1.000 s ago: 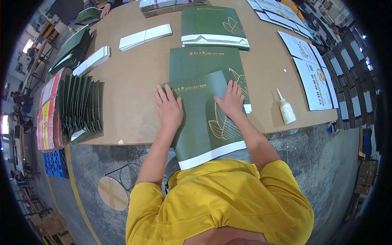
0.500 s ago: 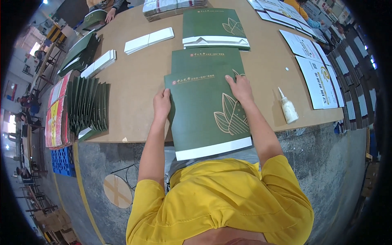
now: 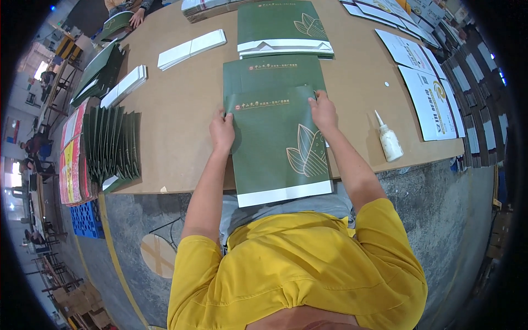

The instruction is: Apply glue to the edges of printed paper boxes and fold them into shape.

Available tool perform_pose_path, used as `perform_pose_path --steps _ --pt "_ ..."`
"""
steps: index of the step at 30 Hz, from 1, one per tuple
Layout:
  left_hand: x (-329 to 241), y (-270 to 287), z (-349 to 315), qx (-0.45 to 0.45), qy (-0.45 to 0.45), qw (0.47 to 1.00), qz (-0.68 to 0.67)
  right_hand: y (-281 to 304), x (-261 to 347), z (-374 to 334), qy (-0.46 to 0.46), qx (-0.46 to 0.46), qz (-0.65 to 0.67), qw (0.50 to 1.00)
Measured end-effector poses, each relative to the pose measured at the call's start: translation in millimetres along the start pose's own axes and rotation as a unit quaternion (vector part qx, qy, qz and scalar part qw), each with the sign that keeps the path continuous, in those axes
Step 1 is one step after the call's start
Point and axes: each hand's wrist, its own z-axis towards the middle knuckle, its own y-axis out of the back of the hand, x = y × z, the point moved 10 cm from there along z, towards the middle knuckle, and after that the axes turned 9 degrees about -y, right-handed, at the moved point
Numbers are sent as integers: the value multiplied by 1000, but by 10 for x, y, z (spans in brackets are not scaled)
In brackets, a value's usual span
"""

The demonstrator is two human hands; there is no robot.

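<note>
A flat green paper bag [image 3: 258,143] with a gold leaf design and a white strip along its near edge is held between my two hands, its near end reaching past the table edge over my lap. My left hand [image 3: 222,132] grips its left side near the far corner. At the far right corner, my right hand [image 3: 324,114] pinches the bag with thumb and fingers. Partly covered under its far end lies another flat green bag [image 3: 275,74]. Beyond that, green bags [image 3: 269,25] with folded white bottoms lie stacked.
A white glue bottle [image 3: 390,143] stands at the right, near white printed bags [image 3: 429,104]. Bundles of white strips [image 3: 192,49] lie at the left, with folded green bags [image 3: 113,143] at the left edge. Across the table is another person's hand [image 3: 137,18].
The held bag has shifted slightly away from me, and its far right corner is lifted. My right hand has moved from its top face to its corner edge. The view has shifted slightly.
</note>
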Motion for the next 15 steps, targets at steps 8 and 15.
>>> perform_pose_path --steps 8,15 --pt "-302 -533 -47 171 -282 890 315 -107 411 -304 417 -230 -215 853" --pt "-208 -656 -26 206 -254 856 400 -499 497 -727 330 85 -537 771"
